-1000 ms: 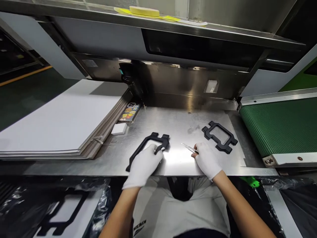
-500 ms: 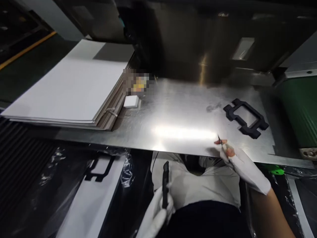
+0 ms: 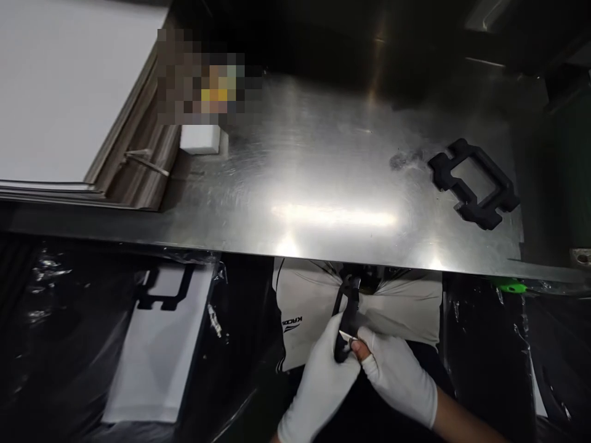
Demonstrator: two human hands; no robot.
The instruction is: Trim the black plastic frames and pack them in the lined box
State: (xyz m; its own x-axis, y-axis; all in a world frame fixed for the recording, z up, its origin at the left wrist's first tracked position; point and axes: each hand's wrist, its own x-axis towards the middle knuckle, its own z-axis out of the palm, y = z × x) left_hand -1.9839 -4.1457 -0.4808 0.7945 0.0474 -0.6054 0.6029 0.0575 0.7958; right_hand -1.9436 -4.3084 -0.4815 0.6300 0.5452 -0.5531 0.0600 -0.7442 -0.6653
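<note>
My left hand (image 3: 321, 375), in a white glove, is closed around a black frame-shaped part (image 3: 351, 304) above my lap. My right hand (image 3: 399, 372), gloved with a bare thumb tip showing, pinches a small pointed blade (image 3: 346, 336). That blade lies against or just over the lower end of the part; whether it touches cannot be made out. Most of the blade's grip is hidden by my fingers. Another black frame (image 3: 480, 184), with notched edges and an open middle, rests on the right of the metal table (image 3: 318, 166).
Stacked white sheets (image 3: 69, 92) stand at the table's left, beside a small white block (image 3: 200, 139). Below the front edge, a black frame (image 3: 164, 303) lies on a white strip (image 3: 152, 363) amid clear plastic film. A green object (image 3: 511, 287) sits under the right edge.
My right hand has moved from over the table's front edge down and left to the black part, carrying the blade. My left hand has raised the part slightly. The view has tilted down.
</note>
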